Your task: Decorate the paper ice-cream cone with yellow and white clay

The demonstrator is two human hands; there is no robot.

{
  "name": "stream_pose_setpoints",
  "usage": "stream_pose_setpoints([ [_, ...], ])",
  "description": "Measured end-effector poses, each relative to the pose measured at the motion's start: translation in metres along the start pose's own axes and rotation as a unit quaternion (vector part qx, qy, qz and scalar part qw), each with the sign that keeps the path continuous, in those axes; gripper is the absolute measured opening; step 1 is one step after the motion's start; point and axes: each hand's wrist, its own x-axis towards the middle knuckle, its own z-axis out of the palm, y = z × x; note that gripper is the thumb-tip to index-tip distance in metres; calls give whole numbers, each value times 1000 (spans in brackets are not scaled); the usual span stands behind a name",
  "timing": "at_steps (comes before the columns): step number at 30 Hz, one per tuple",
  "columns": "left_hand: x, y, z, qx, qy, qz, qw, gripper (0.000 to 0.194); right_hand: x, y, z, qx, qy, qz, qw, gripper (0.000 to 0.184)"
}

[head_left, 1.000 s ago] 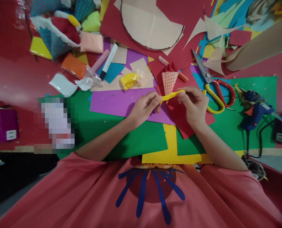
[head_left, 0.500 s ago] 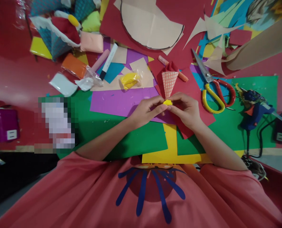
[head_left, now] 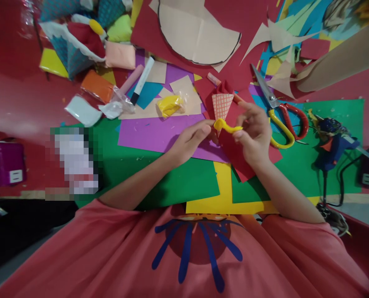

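A strand of soft yellow modelling clay [head_left: 227, 126] is stretched between my two hands. My left hand [head_left: 193, 140] holds its thicker, rounded end at the fingertips, with the fingers closed. My right hand [head_left: 254, 133] pinches the thin end between thumb and forefinger. Just behind the clay a small paper cone [head_left: 223, 104] with a pink grid pattern and a red crinkled top lies on a red sheet [head_left: 242, 164]; its tip is partly hidden by the clay. An opened packet of yellow clay [head_left: 170, 105] lies beyond my left hand.
Scissors [head_left: 273, 99] with red and yellow handles lie right of my right hand. Farther right is a blue glue gun [head_left: 333, 151] with its cord. A white marker [head_left: 142, 80], clay packets [head_left: 97, 86] and larger blue cones [head_left: 71, 51] crowd the back left. A pixelated object [head_left: 75, 161] lies left.
The yellow clay went from a stretched strip to a small bunched lump between both hands, then was drawn out again as my right hand moved right.
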Motion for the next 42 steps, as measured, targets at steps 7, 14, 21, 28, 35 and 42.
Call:
stream_pose_setpoints([
  [7, -3, 3, 1, 57, -32, 6, 998, 42, -5, -7, 2, -18, -120, -5, 993, 16],
  [14, -1, 4, -2, 56, 5, -6, 998, 43, -2, -1, -1, -27, 80, -18, 996, 17],
  [21, 1, 5, 1, 14, -9, -11, 1000, 54, -5, 2, 4, 32, -39, -9, 999, 49],
  [28, -1, 5, 1, -30, -48, -40, 998, 49, -9, 1, 8, 38, -122, 63, 990, 50],
  [35, -1, 4, 5, -68, -43, -68, 994, 44, -3, -7, -5, 86, -261, 47, 960, 61],
  [42, -6, 4, 16, -112, -102, -129, 980, 35, -9, -10, -3, -248, -203, -161, 933, 72],
])
